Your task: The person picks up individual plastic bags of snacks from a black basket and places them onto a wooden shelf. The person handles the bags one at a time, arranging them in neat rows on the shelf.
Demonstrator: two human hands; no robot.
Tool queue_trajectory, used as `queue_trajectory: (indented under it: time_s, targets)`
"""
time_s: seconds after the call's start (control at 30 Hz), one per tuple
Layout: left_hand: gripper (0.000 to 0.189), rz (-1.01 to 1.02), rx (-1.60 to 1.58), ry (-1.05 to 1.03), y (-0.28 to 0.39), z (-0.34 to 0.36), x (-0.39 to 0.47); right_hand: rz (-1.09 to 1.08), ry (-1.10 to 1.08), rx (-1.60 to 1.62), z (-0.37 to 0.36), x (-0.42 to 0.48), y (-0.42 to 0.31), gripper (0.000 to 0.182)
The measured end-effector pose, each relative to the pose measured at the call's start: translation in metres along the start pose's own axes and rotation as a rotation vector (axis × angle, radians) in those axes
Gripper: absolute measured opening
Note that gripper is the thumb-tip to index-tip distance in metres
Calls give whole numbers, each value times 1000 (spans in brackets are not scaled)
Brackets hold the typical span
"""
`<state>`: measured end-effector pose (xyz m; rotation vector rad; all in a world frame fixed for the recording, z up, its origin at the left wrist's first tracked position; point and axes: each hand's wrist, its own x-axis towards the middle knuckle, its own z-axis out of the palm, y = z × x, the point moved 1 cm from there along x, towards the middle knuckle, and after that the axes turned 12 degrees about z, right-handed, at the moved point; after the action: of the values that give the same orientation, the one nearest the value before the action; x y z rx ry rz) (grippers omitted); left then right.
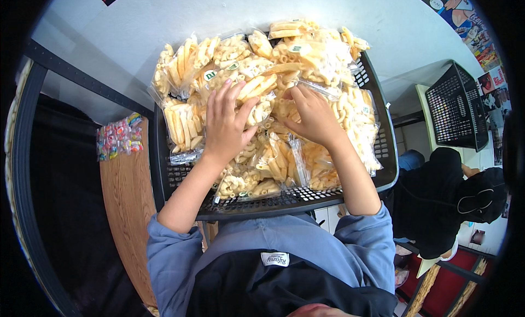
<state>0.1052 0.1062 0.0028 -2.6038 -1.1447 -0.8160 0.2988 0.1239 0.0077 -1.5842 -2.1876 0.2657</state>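
A black plastic basket (383,153) full of clear bags of pale yellow puffed snacks stands before me. Some bags hold straight sticks, such as the stick-snack bag (184,124) at the left; others hold curved tubes, such as the tube-snack bag (352,112) at the right. My left hand (227,124) lies over the middle bags, fingers apart, beside a bag of sticks (259,87). Across from it, my right hand (313,114) curves over a snack bag (285,107); whether it grips the bag cannot be told. Several bags bear small green-and-white labels.
At the left, a wood-grain board (123,194) carries colourful small packets (119,138) beside a dark metal frame (35,87). A white wall (229,9) rises behind the basket. To the right are another black basket (455,107) and a person in black (430,198).
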Motion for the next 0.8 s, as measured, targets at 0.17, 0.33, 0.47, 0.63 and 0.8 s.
queue_trajectory:
  time_s: [0.17, 0.33, 0.47, 0.63, 0.8]
  targets:
    - [49, 23, -113, -72, -2, -1, -6, 224, -98, -267, -13, -6, 12, 44]
    - [55, 143, -161, -306, 4, -7, -9, 231, -27, -385, -25, -12, 16, 43]
    - [46, 255, -321, -270, 3, -21, -8, 287, -150, -222, -40, -8, 12, 45]
    - [73, -94, -92, 447, -59, -58, -9, 287, -142, -95, -48, -11, 13, 46]
    - [118, -620, -83, 395, -127, -39, -40, 270, -158, -110, -49, -10, 3, 51]
